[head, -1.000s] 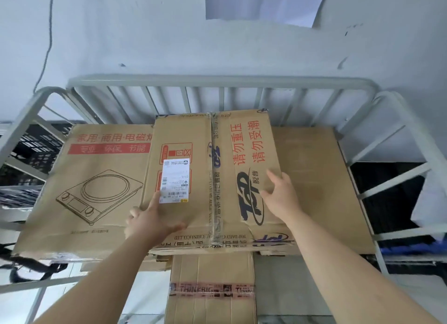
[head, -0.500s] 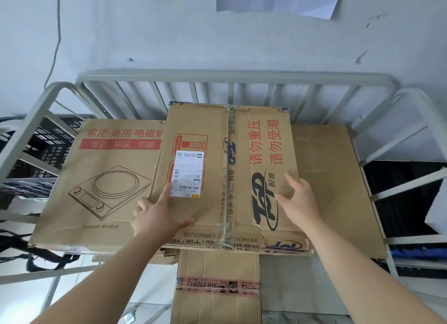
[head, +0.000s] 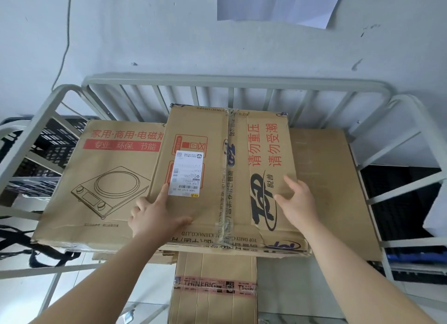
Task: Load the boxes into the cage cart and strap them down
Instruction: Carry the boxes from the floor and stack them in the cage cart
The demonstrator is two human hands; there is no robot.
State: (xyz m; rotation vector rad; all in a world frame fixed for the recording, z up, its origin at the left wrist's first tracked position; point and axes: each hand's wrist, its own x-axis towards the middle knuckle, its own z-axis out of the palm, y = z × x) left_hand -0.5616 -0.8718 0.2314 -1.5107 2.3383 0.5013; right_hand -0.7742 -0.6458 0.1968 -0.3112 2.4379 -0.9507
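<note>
A flat brown box with red characters, a "TOP" logo and a white shipping label lies on top of the stack inside the grey cage cart. My left hand presses flat on its near left part, index finger pointing beside the label. On the near right part rests my right hand, fingers spread. Under it lie a cooker-printed box on the left and a plain brown box on the right. A taped "THINKBIG" box stands lower, at the front.
The cart's barred back rail stands against a pale wall. Black crates sit beyond the left side rail and dark ones beyond the right rail. A black strap or cable hangs at the left.
Both hands have slid the top box farther back toward the rear rail. The camera view has shifted slightly along with it.
</note>
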